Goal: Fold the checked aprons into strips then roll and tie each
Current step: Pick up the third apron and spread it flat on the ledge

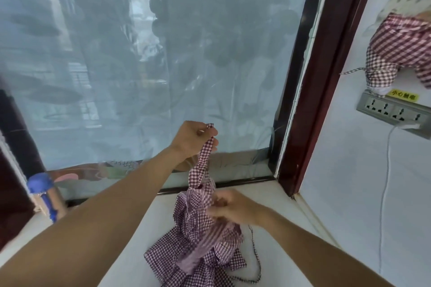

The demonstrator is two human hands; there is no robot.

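A crumpled maroon-and-white checked apron (198,249) lies in a heap on the white surface (130,235) in front of the window. My left hand (193,138) is raised above it, pinching the end of the apron's checked strap (205,156), which hangs taut down to the heap. My right hand (229,208) is lower, gripping the bunched top of the apron where the strap joins. A thin checked tie (255,254) trails to the right of the heap. Another checked apron (396,51) hangs bunched at the upper right wall.
A large frosted window (151,65) with a dark red frame (310,100) fills the back. A grey power strip (394,109) with a white cable (384,182) is fixed on the right wall. A blue-capped object (40,185) stands at the left.
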